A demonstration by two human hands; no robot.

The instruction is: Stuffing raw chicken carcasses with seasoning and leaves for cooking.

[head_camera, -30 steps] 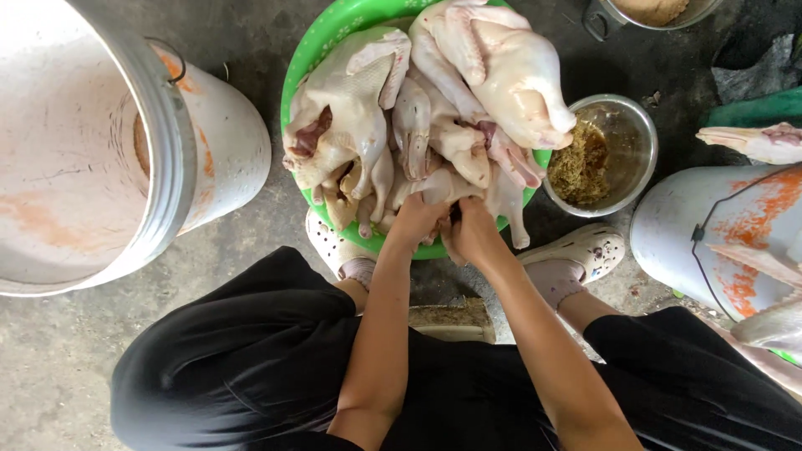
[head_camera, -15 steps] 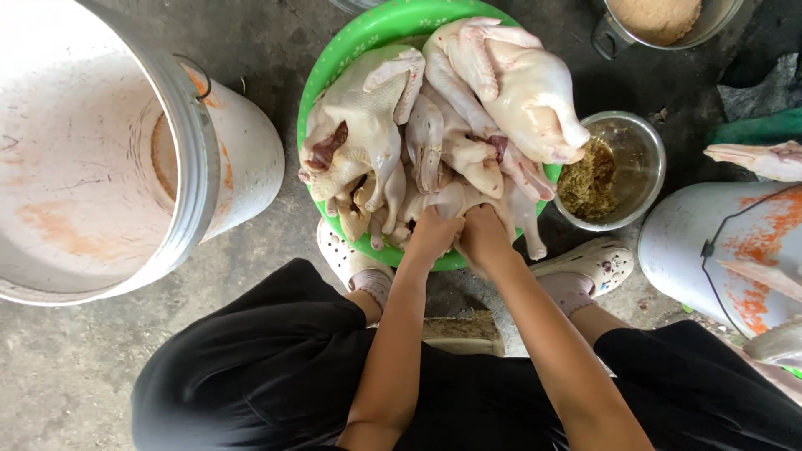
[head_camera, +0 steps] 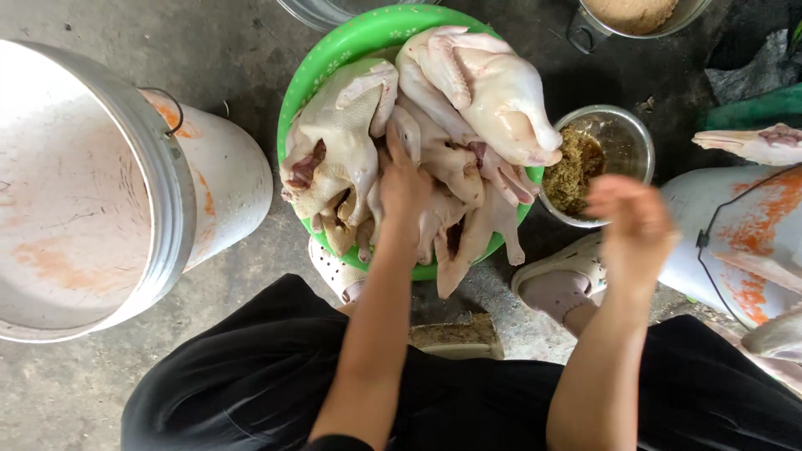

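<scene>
You crouch on a concrete floor (head_camera: 92, 392) with things packed close on every side. A large white bucket (head_camera: 83, 192) lies tipped against the left edge of the view, its rim just beside the green basin (head_camera: 334, 63). Bare floor shows only at the upper left and in the narrow strip between bucket and basin. On the right a second white bucket (head_camera: 735, 225) with orange stains stands close to your right knee, and a plucked bird (head_camera: 756, 144) rests across its top. Between that bucket and the basin sits a small steel bowl (head_camera: 622, 146) holding a brown-green seasoning mix (head_camera: 576, 171). A metal pot (head_camera: 631, 18) of pale grainy stuff is cut off by the top edge.

Your left hand (head_camera: 403, 188) rests on the pile of plucked chickens (head_camera: 443, 138), fingers (head_camera: 393, 142) spread and pressing one of the middle carcasses; its grip is a flat, loose hold rather than a closed fist. Your right hand (head_camera: 635, 221) is blurred in the air just beside the steel bowl, fingers curled in; you cannot tell whether that grip holds anything.

The chickens fill the basin and heap above its rim at the middle of the floor ahead of your knees. Their skin is pale cream and pink, with legs hanging over the near rim towards your sandals (head_camera: 560, 280).
</scene>
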